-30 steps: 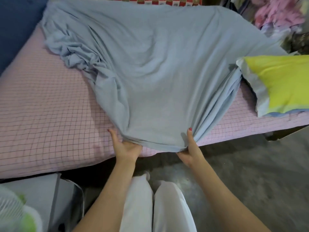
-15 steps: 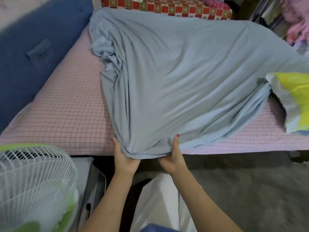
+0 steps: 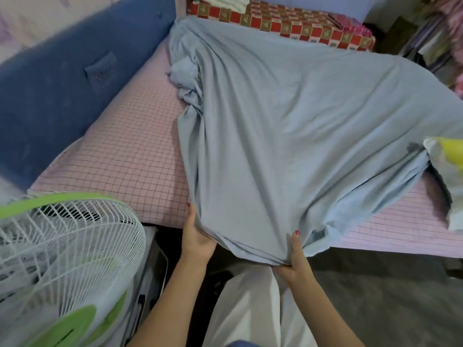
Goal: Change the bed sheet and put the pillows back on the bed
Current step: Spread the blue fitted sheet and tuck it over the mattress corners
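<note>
A light blue bed sheet (image 3: 288, 126) lies spread and wrinkled over a pink checked mattress (image 3: 130, 156), bunched along its left side. My left hand (image 3: 196, 237) grips the sheet's near edge at the mattress side, thumb on top. My right hand (image 3: 295, 259) grips the same edge further right, where the cloth hangs off the bed. A yellow and white pillow (image 3: 446, 176) lies on the bed's right end, partly cut off by the frame.
A white and green fan (image 3: 60, 266) stands close at the lower left. A blue headboard (image 3: 62, 91) runs along the left. A red patterned cover (image 3: 288, 23) lies beyond the bed. Grey floor (image 3: 388, 296) is at the lower right.
The view has swung left, bringing the fan and headboard into sight. Both hands have dragged the sheet's near edge leftward along the mattress, keeping their hold.
</note>
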